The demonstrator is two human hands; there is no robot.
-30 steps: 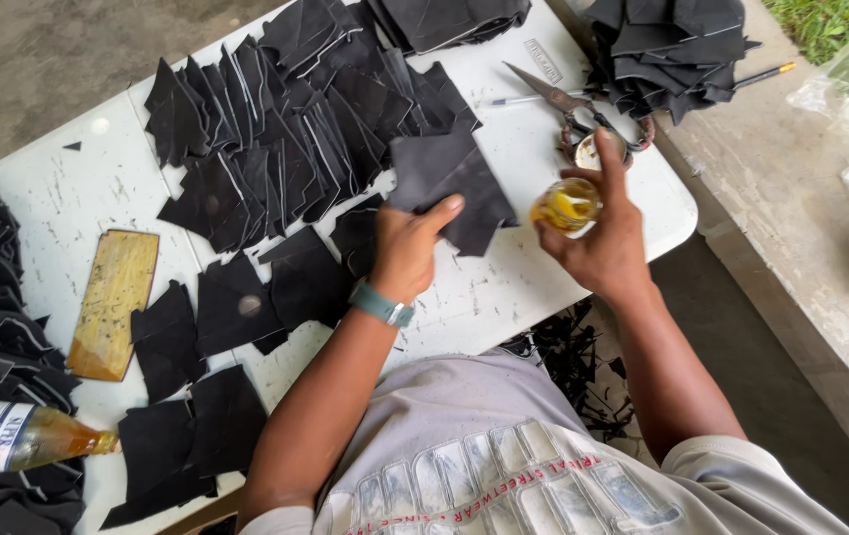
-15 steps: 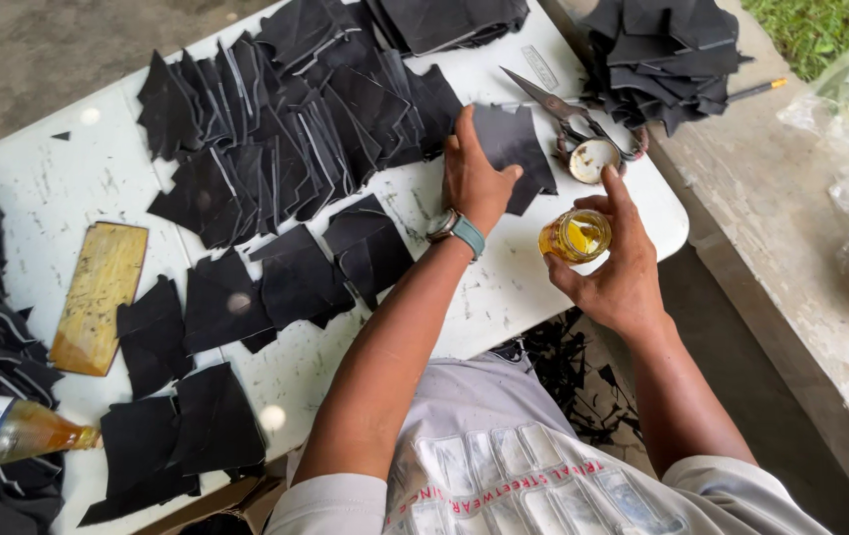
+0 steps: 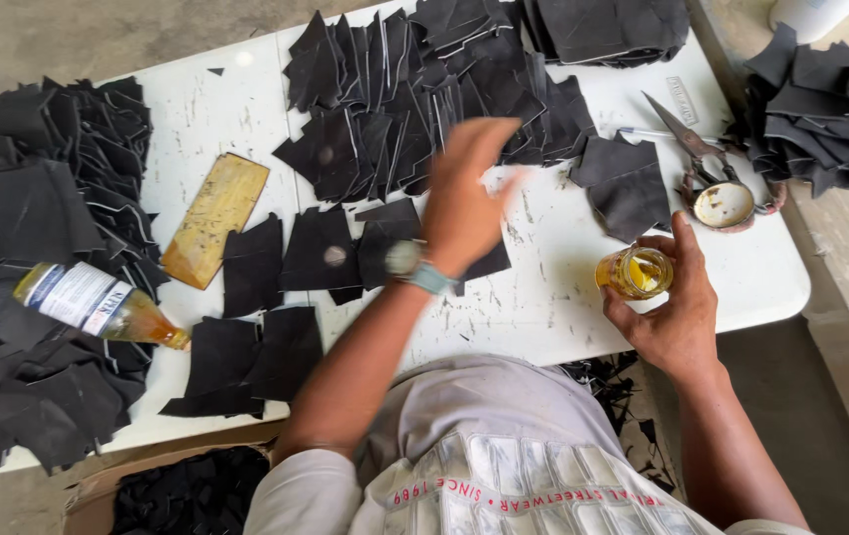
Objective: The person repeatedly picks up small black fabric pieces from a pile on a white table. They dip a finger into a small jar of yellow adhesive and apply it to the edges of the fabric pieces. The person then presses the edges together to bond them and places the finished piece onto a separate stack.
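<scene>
Left hand [image 3: 464,198] has swung back off the loose black piece [image 3: 631,188] by the scissors [image 3: 702,154] and now hovers blurred, open and empty, over the middle pieces. Right hand [image 3: 677,307] grips the small glue jar [image 3: 635,272] at the desk [image 3: 563,317] edge. I'd keep that jar upright and close.

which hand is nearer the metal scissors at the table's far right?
Right. The right hand holds a small glass jar of yellow liquid just below the metal scissors; the left hand, blurred, is raised over the black fabric pieces, farther left.
</scene>
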